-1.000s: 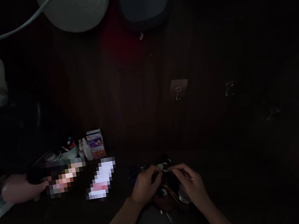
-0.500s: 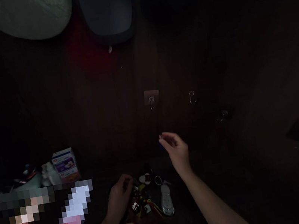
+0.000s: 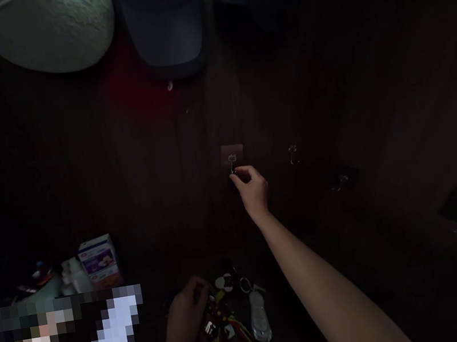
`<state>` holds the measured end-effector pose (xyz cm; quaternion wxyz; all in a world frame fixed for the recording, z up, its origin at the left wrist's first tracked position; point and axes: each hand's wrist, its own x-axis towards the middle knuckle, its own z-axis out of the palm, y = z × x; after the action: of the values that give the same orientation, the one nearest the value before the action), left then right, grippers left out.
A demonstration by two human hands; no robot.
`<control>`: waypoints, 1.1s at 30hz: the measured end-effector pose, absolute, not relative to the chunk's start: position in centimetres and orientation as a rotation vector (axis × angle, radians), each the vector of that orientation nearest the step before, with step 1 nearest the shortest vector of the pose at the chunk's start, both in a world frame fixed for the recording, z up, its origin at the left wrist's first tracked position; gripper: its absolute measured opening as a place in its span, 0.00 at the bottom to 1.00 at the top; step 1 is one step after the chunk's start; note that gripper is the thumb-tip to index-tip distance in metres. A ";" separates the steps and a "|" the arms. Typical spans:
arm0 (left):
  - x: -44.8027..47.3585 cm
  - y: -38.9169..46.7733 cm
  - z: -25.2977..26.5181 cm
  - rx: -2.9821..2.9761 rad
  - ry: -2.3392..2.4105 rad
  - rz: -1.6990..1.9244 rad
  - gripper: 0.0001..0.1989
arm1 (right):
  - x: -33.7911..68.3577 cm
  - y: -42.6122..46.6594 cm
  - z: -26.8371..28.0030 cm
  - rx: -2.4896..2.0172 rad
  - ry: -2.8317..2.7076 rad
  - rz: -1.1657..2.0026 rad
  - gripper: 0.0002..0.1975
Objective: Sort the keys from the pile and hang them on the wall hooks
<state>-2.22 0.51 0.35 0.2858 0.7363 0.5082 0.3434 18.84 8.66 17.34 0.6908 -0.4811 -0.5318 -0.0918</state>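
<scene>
Room: dim, dark wood wall panel (image 3: 166, 163) rising behind a dark tabletop (image 3: 360, 289); very low light.
Wall hook: small adhesive hook (image 3: 232, 160) sitting on the panel, probably for hanging keys; a second hook (image 3: 293, 154) glinting further right.
Right hand: right hand (image 3: 252, 187) reaching up, fingertips pinching together just under the hook, touching it or nearly; whatever it is gripping is too small and dark to tell.
Left hand: left hand (image 3: 188, 316) resting low, fingers curling on the key bunch (image 3: 228, 318), seemingly steadying the pile.
Key bunch: lying on the tabletop, tangled tags, rings and a pale key fob (image 3: 260, 321) at its right edge.
Surroundings: small printed carton (image 3: 99, 261) standing well left beside small bottles (image 3: 73, 273); grey cap (image 3: 164, 25) and pale hat (image 3: 46, 32) hanging up top.
Containers: none showing open contents.
</scene>
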 end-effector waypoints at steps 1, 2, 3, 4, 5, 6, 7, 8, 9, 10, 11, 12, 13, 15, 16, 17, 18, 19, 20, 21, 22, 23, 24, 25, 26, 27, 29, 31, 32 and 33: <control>-2.2 0.5 0.4 1.970 1.359 0.914 0.09 | 18.9 8.9 17.2 -1.085 -1.190 -0.203 0.07; -2.2 0.5 0.4 1.971 1.360 0.909 0.09 | 18.9 9.1 17.0 -1.085 -1.188 -0.196 0.07; -2.2 0.5 0.4 1.969 1.362 0.905 0.08 | 19.0 9.3 16.9 -1.079 -1.185 -0.186 0.07; -2.2 0.5 0.4 1.969 1.363 0.901 0.08 | 19.0 9.5 16.7 -1.070 -1.179 -0.179 0.07; -2.2 0.5 0.3 1.970 1.366 0.899 0.08 | 19.0 9.7 16.5 -1.061 -1.172 -0.175 0.07; -2.2 0.6 0.3 1.972 1.370 0.901 0.09 | 19.0 9.9 16.3 -1.053 -1.166 -0.175 0.07; -2.2 0.6 0.3 1.977 1.370 0.906 0.09 | 19.0 10.0 16.1 -1.050 -1.162 -0.176 0.07; -2.2 0.6 0.2 1.984 1.369 0.911 0.09 | 19.0 10.0 16.0 -1.049 -1.159 -0.175 0.07; -2.2 0.6 0.2 1.990 1.369 0.913 0.09 | 18.9 10.0 15.8 -1.048 -1.153 -0.171 0.07; -2.2 0.6 0.1 1.993 1.370 0.910 0.09 | 18.9 9.9 15.5 -1.044 -1.146 -0.165 0.07; -2.2 0.6 0.1 1.996 1.370 0.906 0.09 | 18.9 9.8 15.3 -1.039 -1.138 -0.157 0.07; -2.2 0.7 0.1 1.998 1.372 0.900 0.09 | 18.9 9.7 15.1 -1.032 -1.128 -0.151 0.08; -2.2 0.7 0.0 1.998 1.376 0.897 0.09 | 18.8 9.6 14.9 -1.024 -1.118 -0.146 0.08; -2.3 0.7 0.0 2.000 1.383 0.905 0.09 | 18.8 9.3 14.4 -1.016 -1.105 -0.136 0.10; -2.3 0.7 -0.1 2.002 1.384 0.913 0.09 | 18.8 9.1 14.1 -1.018 -1.103 -0.129 0.10; -2.3 0.7 -0.1 2.003 1.383 0.920 0.09 | 18.9 9.0 13.7 -1.024 -1.101 -0.120 0.11; -2.3 0.7 -0.1 2.002 1.380 0.926 0.09 | 18.9 8.9 13.3 -1.034 -1.101 -0.107 0.12; -2.3 0.7 -0.1 2.003 1.374 0.932 0.09 | 18.9 8.7 12.9 -1.045 -1.104 -0.090 0.12; -2.3 0.6 -0.1 2.003 1.368 0.941 0.09 | 18.9 8.5 12.5 -1.056 -1.109 -0.072 0.12; -2.3 0.6 -0.1 2.004 1.362 0.951 0.09 | 18.9 8.2 12.0 -1.067 -1.117 -0.052 0.12; -2.3 0.5 0.0 2.004 1.357 0.960 0.09 | 18.9 7.8 11.4 -1.078 -1.128 -0.032 0.12; -2.3 0.5 0.0 2.005 1.354 0.966 0.09 | 18.8 7.4 10.8 -1.090 -1.142 -0.013 0.12; -2.3 0.5 0.0 2.003 1.353 0.968 0.09 | 18.8 7.0 10.2 -1.103 -1.158 0.006 0.12; -2.3 0.4 0.0 1.998 1.353 0.968 0.09 | 18.8 6.5 9.5 -1.119 -1.176 0.025 0.12; -2.3 0.4 0.1 1.994 1.350 0.967 0.09 | 18.8 5.9 8.8 -1.135 -1.197 0.044 0.11; -2.3 0.4 0.1 1.986 1.342 0.975 0.09 | 18.8 5.4 8.1 -1.152 -1.221 0.064 0.11; -2.4 0.5 0.0 1.945 1.317 1.020 0.09 | 18.8 4.2 6.7 -1.187 -1.273 0.107 0.10; -2.4 0.6 0.0 1.866 1.303 1.107 0.10 | 18.7 3.0 5.3 -1.219 -1.330 0.154 0.10; -2.5 0.6 0.0 1.814 1.304 1.165 0.11 | 18.6 2.4 4.8 -1.231 -1.365 0.177 0.10; -2.5 0.7 -0.1 1.757 1.308 1.228 0.11 | 18.5 1.8 4.3 -1.238 -1.405 0.197 0.10</control>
<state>-2.54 0.75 -0.06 0.3102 0.6652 0.4951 0.4649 18.51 1.84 4.31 0.5885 -0.5317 -0.6032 0.0846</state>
